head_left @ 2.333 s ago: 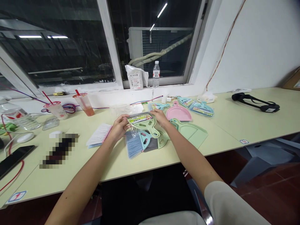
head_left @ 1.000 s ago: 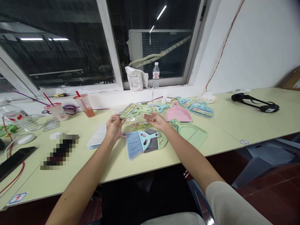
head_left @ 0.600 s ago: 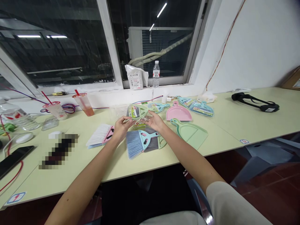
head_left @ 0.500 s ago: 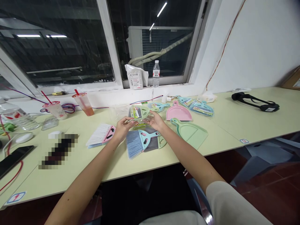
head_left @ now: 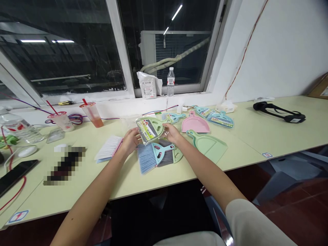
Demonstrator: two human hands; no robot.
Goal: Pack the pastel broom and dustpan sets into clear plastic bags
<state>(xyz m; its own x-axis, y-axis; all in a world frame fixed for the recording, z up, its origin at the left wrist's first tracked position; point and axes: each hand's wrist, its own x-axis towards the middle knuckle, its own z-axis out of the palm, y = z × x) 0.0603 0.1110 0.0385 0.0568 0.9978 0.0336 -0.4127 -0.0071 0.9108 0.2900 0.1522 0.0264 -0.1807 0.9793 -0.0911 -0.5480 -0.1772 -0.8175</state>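
Between my two hands is a small green dustpan and brush set [head_left: 151,130] in clear plastic wrap with a printed label, tilted above the table. My left hand [head_left: 131,140] holds its left edge, fingers partly behind it. My right hand [head_left: 171,133] grips the wrap near the handle end. Just below lie a blue brush [head_left: 148,157] and a grey-bristled brush [head_left: 166,159] with a green handle. A white-bristled brush [head_left: 109,147] with a pink handle rests left of them, partly behind my left hand. Green dustpans [head_left: 210,147] are stacked beside my right forearm.
A pink dustpan [head_left: 194,123] and wrapped blue sets [head_left: 220,119] lie toward the back. Drink cups [head_left: 93,116], cables and a phone [head_left: 17,176] occupy the left side. A water bottle [head_left: 171,82] stands on the sill; a black headset [head_left: 279,112] is at right.
The wrapped green set has been turned and tilted so its label faces me more fully. My left hand has shifted slightly along its edge; my right hand stays nearly in place.
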